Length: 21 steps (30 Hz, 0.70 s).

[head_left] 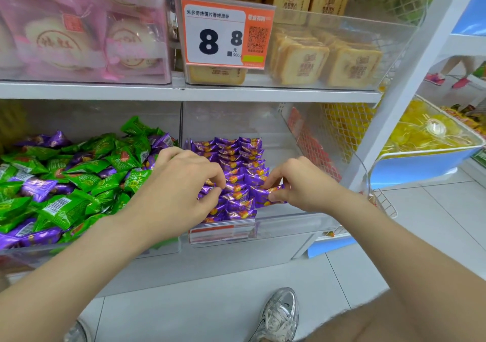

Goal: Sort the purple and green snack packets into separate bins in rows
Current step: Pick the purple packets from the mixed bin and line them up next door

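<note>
Here we pinch a purple packet [266, 196] with our right hand [299, 184]. Our left hand [178, 184] pinches the front of the rows [238, 161].

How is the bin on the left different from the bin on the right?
The left bin holds green packets and purple ones mixed together; the right bin holds only purple packets. The left bin's packets lie in a jumbled heap; the right bin's sit in neat rows. The left bin is full across; the right bin has bare space on its right. Both are clear plastic bins.
</note>
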Tool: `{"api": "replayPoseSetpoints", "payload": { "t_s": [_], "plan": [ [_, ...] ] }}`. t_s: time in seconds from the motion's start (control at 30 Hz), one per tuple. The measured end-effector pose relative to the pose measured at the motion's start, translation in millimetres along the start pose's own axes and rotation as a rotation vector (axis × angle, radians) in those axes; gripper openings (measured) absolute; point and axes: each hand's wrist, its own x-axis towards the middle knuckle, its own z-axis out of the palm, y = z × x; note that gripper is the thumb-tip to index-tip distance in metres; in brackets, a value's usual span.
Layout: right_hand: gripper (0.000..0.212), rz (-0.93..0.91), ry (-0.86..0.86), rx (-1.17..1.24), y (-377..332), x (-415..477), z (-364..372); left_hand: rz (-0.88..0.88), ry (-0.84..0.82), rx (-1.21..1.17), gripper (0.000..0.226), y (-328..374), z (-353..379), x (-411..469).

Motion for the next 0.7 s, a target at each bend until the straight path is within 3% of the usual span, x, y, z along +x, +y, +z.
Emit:
{"api": "replayPoseSetpoints", "payload": {
  "t_s": [0.53, 0.7],
  "plan": [
    [0.018, -0.025, 0.018, -0.093, -7.8, 2.5, 0.8, 0.024, -0.006, 0.0, 0.005, -2.1, 0.9, -0.2],
    [0.018, -0.042, 0.183, 0.003, -47.0, -4.5, -18.9, 0.038, 0.022, -0.09, 0.003, 1.5, -11.2, -2.6]
  ]
}}
